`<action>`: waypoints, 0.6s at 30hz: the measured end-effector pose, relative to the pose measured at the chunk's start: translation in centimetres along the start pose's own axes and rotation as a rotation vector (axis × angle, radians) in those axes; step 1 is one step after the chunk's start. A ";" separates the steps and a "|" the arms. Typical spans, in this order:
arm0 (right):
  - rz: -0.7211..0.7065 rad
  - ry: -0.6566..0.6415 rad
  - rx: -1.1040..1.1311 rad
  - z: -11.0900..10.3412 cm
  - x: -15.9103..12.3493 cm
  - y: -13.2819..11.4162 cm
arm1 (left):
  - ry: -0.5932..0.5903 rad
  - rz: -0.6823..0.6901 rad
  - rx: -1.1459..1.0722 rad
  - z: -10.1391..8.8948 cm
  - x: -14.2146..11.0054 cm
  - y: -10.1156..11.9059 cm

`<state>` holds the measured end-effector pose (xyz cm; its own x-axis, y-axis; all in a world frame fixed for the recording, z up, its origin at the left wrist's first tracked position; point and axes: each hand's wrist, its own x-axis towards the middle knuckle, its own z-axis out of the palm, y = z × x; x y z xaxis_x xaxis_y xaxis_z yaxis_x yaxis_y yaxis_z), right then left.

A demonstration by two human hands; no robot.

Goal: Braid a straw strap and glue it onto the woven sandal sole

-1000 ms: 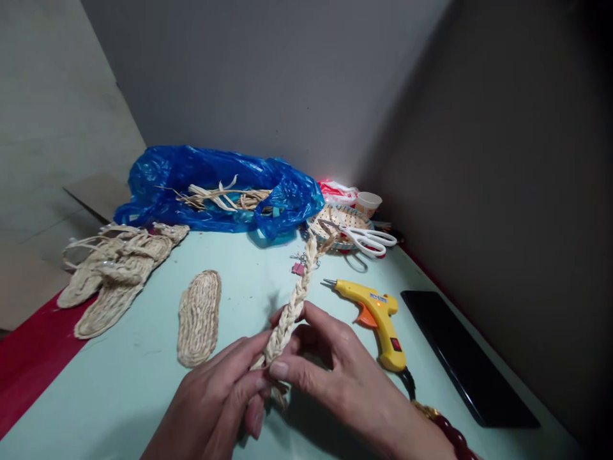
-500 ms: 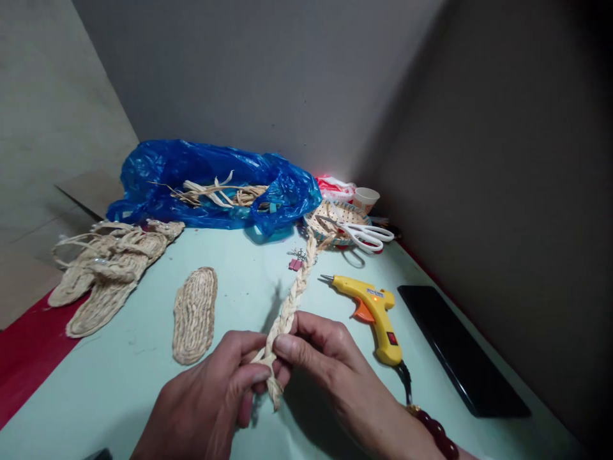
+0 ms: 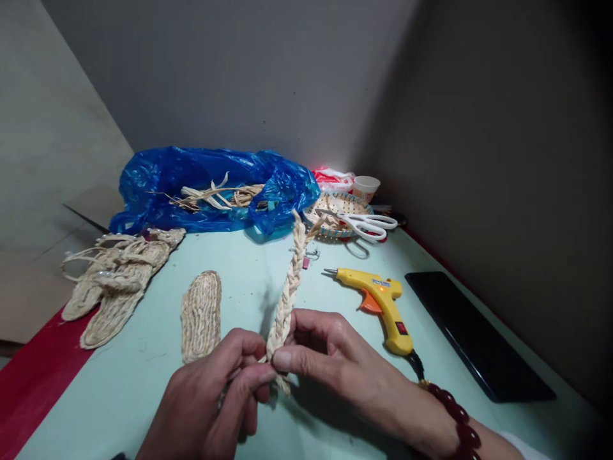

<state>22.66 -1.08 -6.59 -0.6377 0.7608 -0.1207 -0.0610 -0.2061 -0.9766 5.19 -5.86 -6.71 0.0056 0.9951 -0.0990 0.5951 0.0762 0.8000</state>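
A pale braided straw strip point(image 3: 288, 287) stands tilted up from my two hands, its loose ends pointing toward the back of the table. My right hand point(image 3: 325, 354) pinches the strip near its lower end between thumb and fingers. Close beside it, my left hand point(image 3: 220, 390) is closed, thumb against fingers, on a thin strand point(image 3: 263, 361) at that same end. A short tuft point(image 3: 283, 385) pokes out below the right thumb. To the left of my hands lies a woven straw sole point(image 3: 202, 314), partly covered by my left hand.
Woven sandals point(image 3: 122, 275) lie at the left. A blue plastic bag point(image 3: 158, 185) holding straw is at the back, beside a basket point(image 3: 318, 207) with white-handled scissors point(image 3: 371, 223) and a paper cup point(image 3: 366, 186). A yellow glue gun point(image 3: 395, 319) and a black flat object point(image 3: 474, 332) lie right.
My left hand has shifted from gripping the strip's end to pulling a thin strand at its side. The braid stands more upright, and the view has moved slightly.
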 end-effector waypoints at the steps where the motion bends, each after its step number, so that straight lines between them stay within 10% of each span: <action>1: -0.009 -0.002 0.006 0.0 0.0 0.0 | -0.032 -0.001 -0.014 -0.3 0.1 0.0; 18: -0.025 0.064 -0.215 0.3 -0.3 -0.3 | -0.282 -0.357 -0.551 -3.1 1.7 0.4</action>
<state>22.63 -1.39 -6.18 -0.5874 0.8031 -0.1001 0.0935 -0.0555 -0.9941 2.95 -3.95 -4.72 0.1376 0.8547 -0.5005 0.1074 0.4895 0.8654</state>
